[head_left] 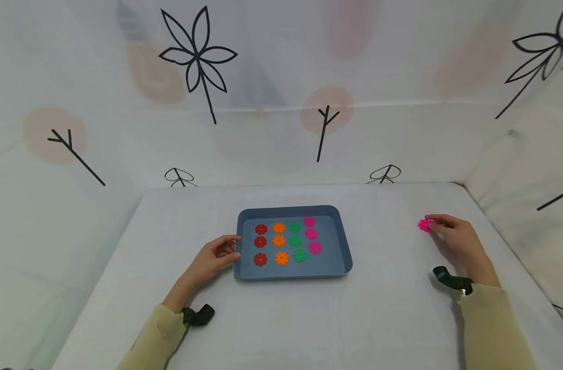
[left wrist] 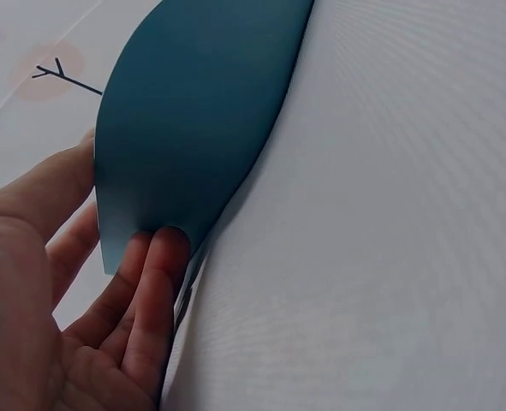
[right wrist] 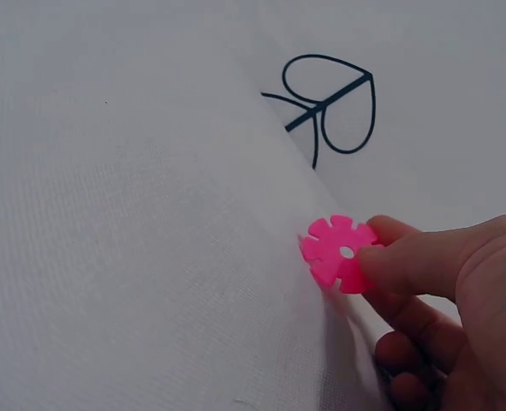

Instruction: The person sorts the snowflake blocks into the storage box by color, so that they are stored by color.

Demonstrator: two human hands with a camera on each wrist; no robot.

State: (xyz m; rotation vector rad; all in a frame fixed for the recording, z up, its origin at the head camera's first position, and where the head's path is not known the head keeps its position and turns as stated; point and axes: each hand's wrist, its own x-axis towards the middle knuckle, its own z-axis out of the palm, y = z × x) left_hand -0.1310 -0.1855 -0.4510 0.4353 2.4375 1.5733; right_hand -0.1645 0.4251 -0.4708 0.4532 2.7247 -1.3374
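A blue-grey tray [head_left: 341, 245] sits mid-table, holding red, orange, green and pink gear-shaped discs in columns. My left hand [head_left: 215, 255] rests against the tray's left wall [left wrist: 184, 128], fingers straight on its outer side. Far to the right, my right hand [head_left: 454, 236] pinches a pink gear disc [head_left: 425, 225] between thumb and fingers; the right wrist view shows the disc [right wrist: 336, 253] held on edge just above the white cloth.
A white cloth [head_left: 309, 318] covers the table, and printed white fabric walls stand close behind and at both sides. Black wrist-camera mounts [head_left: 451, 280] sit on both forearms.
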